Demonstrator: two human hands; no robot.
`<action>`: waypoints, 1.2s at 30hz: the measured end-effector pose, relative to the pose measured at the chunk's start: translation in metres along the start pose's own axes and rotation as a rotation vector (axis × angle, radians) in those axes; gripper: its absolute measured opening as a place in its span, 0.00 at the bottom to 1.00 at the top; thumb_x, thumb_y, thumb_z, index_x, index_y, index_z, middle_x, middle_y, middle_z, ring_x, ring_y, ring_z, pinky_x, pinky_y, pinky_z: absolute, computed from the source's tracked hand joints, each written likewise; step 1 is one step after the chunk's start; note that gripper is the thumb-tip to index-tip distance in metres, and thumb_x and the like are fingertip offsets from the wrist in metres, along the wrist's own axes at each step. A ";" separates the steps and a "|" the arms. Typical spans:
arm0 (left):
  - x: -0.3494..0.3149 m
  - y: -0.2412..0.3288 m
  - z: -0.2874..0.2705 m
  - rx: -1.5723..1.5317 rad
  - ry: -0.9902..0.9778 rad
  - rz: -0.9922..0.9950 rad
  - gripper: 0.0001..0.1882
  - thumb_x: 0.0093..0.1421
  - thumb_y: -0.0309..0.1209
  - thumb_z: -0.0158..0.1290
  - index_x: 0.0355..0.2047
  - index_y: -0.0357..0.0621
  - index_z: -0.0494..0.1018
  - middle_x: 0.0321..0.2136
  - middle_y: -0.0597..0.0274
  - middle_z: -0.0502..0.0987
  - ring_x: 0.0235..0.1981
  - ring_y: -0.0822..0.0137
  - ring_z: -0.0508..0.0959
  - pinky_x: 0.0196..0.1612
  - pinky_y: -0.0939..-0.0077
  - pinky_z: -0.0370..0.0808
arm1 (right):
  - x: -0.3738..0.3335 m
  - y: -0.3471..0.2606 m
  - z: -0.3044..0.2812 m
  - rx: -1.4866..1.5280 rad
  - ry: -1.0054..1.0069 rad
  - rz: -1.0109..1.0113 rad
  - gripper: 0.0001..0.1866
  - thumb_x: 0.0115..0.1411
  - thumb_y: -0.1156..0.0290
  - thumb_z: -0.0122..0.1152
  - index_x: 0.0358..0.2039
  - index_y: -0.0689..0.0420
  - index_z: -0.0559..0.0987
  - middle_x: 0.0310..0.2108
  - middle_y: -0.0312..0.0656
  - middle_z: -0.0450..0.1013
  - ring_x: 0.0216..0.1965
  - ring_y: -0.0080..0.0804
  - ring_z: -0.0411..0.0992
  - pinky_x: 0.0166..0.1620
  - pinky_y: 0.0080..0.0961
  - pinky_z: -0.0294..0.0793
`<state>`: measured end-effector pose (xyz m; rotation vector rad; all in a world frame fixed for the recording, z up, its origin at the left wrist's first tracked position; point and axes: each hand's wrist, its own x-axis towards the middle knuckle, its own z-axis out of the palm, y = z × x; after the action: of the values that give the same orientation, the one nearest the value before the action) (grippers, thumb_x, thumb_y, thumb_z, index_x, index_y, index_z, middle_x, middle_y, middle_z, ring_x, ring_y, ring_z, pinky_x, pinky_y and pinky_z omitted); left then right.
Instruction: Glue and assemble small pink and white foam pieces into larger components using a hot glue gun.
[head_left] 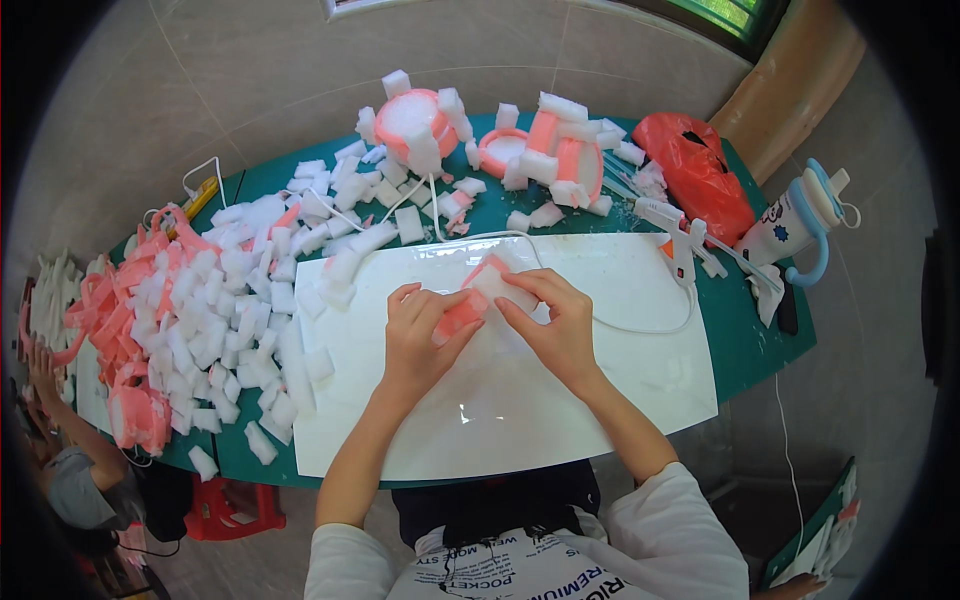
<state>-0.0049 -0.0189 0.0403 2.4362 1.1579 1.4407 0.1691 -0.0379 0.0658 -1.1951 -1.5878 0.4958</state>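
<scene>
Over the white board, both my hands meet on a small pink foam piece and a white foam block. Fingers of my left hand pinch the pink piece from its left side. My right hand grips the white block between thumb and fingers, pressed against the upper part of the pink piece. The fingers partly cover where the two meet.
Loose white foam blocks and pink foam strips heap up at left. Foam-covered pink rings stand at the back. At right are a red plastic bag, a corded white glue gun and a tumbler. Another person's arm shows at far left.
</scene>
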 end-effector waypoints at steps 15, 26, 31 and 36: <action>-0.002 -0.002 0.003 0.019 0.010 0.004 0.17 0.42 0.32 0.64 0.33 0.43 0.75 0.21 0.64 0.71 0.27 0.65 0.71 0.46 0.64 0.65 | -0.002 0.019 0.010 0.120 0.025 0.025 0.13 0.45 0.75 0.66 0.34 0.62 0.79 0.27 0.40 0.72 0.24 0.25 0.67 0.26 0.17 0.65; -0.003 -0.001 0.001 -0.002 -0.049 -0.012 0.18 0.42 0.31 0.64 0.34 0.43 0.74 0.23 0.62 0.71 0.29 0.62 0.70 0.46 0.64 0.63 | 0.000 0.013 0.006 0.048 -0.006 0.022 0.14 0.44 0.74 0.66 0.34 0.61 0.79 0.25 0.39 0.70 0.23 0.25 0.65 0.25 0.18 0.64; -0.002 0.001 0.002 -0.002 -0.058 -0.015 0.18 0.41 0.30 0.64 0.34 0.43 0.73 0.23 0.63 0.71 0.30 0.63 0.71 0.44 0.67 0.63 | 0.000 0.013 0.004 0.035 -0.011 0.027 0.14 0.44 0.75 0.66 0.34 0.61 0.79 0.24 0.38 0.69 0.23 0.25 0.65 0.25 0.18 0.64; -0.001 0.004 0.000 0.034 -0.033 -0.031 0.19 0.39 0.30 0.64 0.34 0.45 0.73 0.26 0.66 0.71 0.32 0.65 0.71 0.43 0.70 0.63 | 0.000 0.010 0.005 0.011 0.006 -0.019 0.13 0.44 0.75 0.66 0.33 0.61 0.79 0.24 0.38 0.68 0.23 0.26 0.65 0.25 0.19 0.64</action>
<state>-0.0026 -0.0226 0.0415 2.4430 1.2186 1.3782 0.1689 -0.0325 0.0563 -1.1715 -1.5877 0.4873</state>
